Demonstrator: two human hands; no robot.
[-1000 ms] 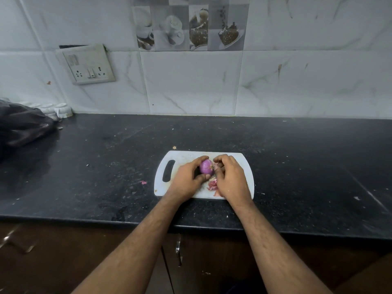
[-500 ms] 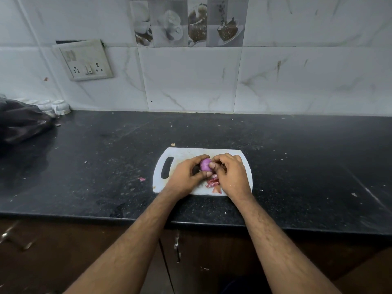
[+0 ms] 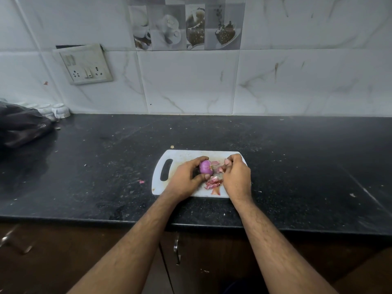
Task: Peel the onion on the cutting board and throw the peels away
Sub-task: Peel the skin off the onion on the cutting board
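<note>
A small purple onion (image 3: 205, 167) sits over the white cutting board (image 3: 182, 155), held between the thumb and fingers of my left hand (image 3: 184, 179). Its root end faces right. My right hand (image 3: 236, 177) is just to the right of the onion, with its fingertips pinched on a thin strip of pink peel (image 3: 220, 169) that comes off the onion. Several loose pink peels (image 3: 214, 183) lie on the board between my two hands, near its front edge.
The board lies on a black stone counter (image 3: 297, 166) near its front edge. A black plastic bag (image 3: 21, 124) and small white cups (image 3: 60, 110) sit at the far left by the tiled wall. A stray peel scrap (image 3: 141, 181) lies left of the board. Cabinet doors are below.
My right hand has drawn away to the right of the onion, pulling a strip of peel with it. The onion shows more. My left hand holds it in the same spot.
</note>
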